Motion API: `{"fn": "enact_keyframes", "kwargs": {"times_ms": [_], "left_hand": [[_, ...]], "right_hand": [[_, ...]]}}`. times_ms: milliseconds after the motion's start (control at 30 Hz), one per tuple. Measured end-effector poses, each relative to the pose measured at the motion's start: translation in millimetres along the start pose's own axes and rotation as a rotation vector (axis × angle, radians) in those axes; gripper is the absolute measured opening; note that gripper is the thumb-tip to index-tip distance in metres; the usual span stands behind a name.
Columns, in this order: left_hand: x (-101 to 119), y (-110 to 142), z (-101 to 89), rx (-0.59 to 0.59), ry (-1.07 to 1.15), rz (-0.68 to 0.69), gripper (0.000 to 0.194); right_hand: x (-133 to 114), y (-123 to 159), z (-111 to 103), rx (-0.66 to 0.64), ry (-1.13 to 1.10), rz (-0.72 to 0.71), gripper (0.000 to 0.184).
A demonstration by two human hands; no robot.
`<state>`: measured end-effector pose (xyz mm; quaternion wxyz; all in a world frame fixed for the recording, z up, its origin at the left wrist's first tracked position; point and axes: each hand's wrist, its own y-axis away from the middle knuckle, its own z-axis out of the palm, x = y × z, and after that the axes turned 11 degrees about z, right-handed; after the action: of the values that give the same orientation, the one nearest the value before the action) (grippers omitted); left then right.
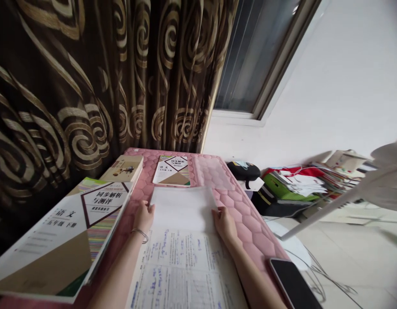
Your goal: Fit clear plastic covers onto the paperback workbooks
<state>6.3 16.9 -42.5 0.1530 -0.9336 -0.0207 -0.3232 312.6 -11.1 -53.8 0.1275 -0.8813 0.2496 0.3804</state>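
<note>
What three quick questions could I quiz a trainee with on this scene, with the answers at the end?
1. True or false: the left hand and the right hand are at opposite side edges of the blank white page.
2. Where does the black-screened phone lie?
A) Left of the printed pages with blue handwriting
B) On top of those pages
C) Right of those pages
3. Fill in the blank: the thin silvery bracelet is on the ____ wrist.

Key: 1 true; 2 C; 3 left.

Books (66, 240) left of papers (182, 253), booklet (172, 171) behind them, phone (293, 281) to their right
</note>
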Motion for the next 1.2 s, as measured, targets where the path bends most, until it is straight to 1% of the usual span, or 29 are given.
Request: {"fn": "enact_keyframes", "kwargs": {"times_ms": [100, 167, 333, 467, 533, 667, 767, 867, 967, 1033, 1100, 1133, 1200], "left_hand": [[0.8, 0.6, -1.0, -0.025, -0.049, -0.003, 0.032], [4.4, 2.5, -1.4, -0.045, -0.091, 0.003, 0.031], [22.5, 8.4, -1.1, -0.095, -0.225, 0.009, 0.023], [37.2, 9.6, 0.5, -0.11, -0.339, -0.003, 0.036], [40.5, 9.8, -0.2, -0.118, -0.375, 0.001, 0.037], [37.5, 15.6, -7.0, -0.125, -0.396, 0.05, 0.029], [31.3, 25.7, -13.7, -0.145, -0.401, 0.089, 0.024], [25.5, 37.3, -18.6, -0.184, -0.41, 0.086, 0.024], [24.6, 47.2, -22.0, -0.202, -0.465, 0.08, 0.027], [30.0, 52.5, -23.2, -0.18, -0.536, 0.105, 0.034], [40.8, 57.1, -21.2, -0.159, -0.588, 0.156, 0.043], [47.5, 59.0, -18.3, -0.178, -0.581, 0.208, 0.047], [60.7, 62.3, -7.7, -0.292, -0.491, 0.374, 0.048]], "right_hand": [[-8.4, 2.3, -1.6, -0.014, 0.197, 0.023, 0.03], [-13.8, 4.9, -4.2, -0.036, 0.274, 0.044, 0.032], [-24.2, 11.9, -10.0, -0.053, 0.339, 0.062, 0.041], [-28.9, 13.7, -12.5, -0.084, 0.422, 0.014, 0.041], [-29.7, 13.3, -13.4, -0.096, 0.432, 0.006, 0.039], [-27.9, 14.8, -15.0, -0.106, 0.393, -0.003, 0.038], [-24.1, 23.1, -17.1, -0.107, 0.376, -0.025, 0.037], [-19.9, 37.2, -22.2, -0.12, 0.37, -0.035, 0.037], [-18.4, 50.2, -28.3, -0.142, 0.4, -0.01, 0.039], [-19.7, 55.2, -30.5, -0.143, 0.429, -0.01, 0.04], [-22.1, 57.2, -30.7, -0.141, 0.448, -0.009, 0.04], [-23.3, 57.4, -30.1, -0.14, 0.454, -0.002, 0.04], [-24.6, 57.3, -28.5, -0.141, 0.46, 0.015, 0.04]]}}
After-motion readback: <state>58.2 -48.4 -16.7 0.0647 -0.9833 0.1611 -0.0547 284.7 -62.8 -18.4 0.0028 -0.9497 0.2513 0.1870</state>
